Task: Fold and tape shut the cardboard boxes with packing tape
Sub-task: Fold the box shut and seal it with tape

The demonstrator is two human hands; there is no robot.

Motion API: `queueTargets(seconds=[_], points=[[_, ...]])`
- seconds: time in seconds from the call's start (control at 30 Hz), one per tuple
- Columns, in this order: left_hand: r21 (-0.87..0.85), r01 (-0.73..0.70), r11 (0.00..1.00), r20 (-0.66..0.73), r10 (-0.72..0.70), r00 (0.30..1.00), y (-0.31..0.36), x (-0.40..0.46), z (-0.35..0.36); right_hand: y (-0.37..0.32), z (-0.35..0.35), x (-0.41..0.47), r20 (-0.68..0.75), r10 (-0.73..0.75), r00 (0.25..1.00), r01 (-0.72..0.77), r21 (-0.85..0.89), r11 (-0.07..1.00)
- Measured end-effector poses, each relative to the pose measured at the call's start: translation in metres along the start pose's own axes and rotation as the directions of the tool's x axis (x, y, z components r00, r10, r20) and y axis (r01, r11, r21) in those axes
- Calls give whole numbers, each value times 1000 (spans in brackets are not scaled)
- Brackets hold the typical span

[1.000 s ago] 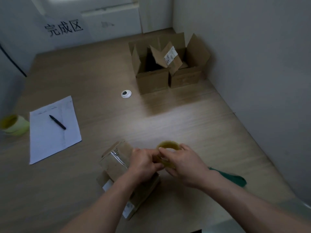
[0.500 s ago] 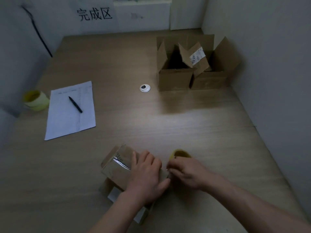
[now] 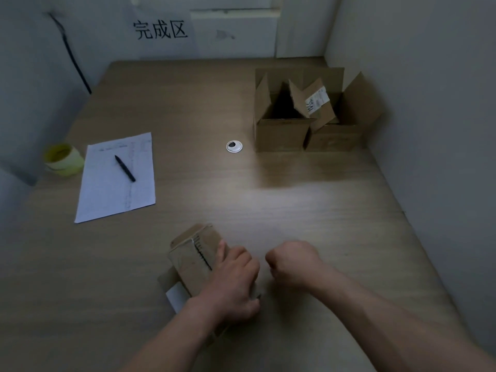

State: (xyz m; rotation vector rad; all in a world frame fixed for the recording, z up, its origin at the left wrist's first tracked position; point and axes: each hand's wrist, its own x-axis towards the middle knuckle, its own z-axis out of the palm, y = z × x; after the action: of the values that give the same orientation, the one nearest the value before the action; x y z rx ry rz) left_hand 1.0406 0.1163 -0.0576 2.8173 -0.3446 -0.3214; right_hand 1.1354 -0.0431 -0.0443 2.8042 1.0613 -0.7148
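Note:
A small cardboard box (image 3: 192,255) lies near the table's front edge, with shiny tape across its top and a flap and white label sticking out at its lower left. My left hand (image 3: 233,280) lies palm down on the box's right half and presses it. Just right of the box, my right hand (image 3: 292,264) is curled into a fist, knuckles up. The tape roll it held is hidden under it.
Two open cardboard boxes (image 3: 281,132) (image 3: 335,138) stand at the back right against the wall. A sheet of paper (image 3: 115,183) with a black pen (image 3: 124,167) lies at the left, a yellow tape roll (image 3: 63,159) beside it. A round cable grommet (image 3: 234,146) sits mid-table.
My left hand moved from the tape roll onto the box top. My right hand dropped lower beside the box, and the yellow roll went out of sight under it.

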Motion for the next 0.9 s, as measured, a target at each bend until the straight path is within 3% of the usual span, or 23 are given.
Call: queueTargets(seconds=[0.07, 0.2, 0.4, 0.53, 0.63, 0.8, 0.9], points=[[16, -13, 1000, 3, 13, 1000, -1, -1, 0, 7, -5, 1, -14, 88, 996, -88, -48, 995], [25, 39, 999, 2, -39, 999, 2, -2, 0, 27, -6, -10, -135, 132, 982, -129, 31, 991], [76, 224, 972, 9, -225, 974, 24, 7, 4, 19, -2, -43, -368, 223, 903, -134, 251, 959], [18, 318, 948, -81, -316, 945, 32, 8, 12, 12, 2, -69, -445, 312, 839, -128, 396, 909], [-36, 291, 956, -133, -293, 947, 28, 7, 16, 13, 4, -82, -455, 390, 801, -156, 469, 869], [-89, 287, 954, -49, -292, 955, 28, 8, 9, 16, 3, -93, -453, 480, 751, -153, 588, 794], [-23, 57, 998, 51, -56, 997, 20, 11, 3, 16, 2, -96, -436, 549, 713, -139, 679, 720]])
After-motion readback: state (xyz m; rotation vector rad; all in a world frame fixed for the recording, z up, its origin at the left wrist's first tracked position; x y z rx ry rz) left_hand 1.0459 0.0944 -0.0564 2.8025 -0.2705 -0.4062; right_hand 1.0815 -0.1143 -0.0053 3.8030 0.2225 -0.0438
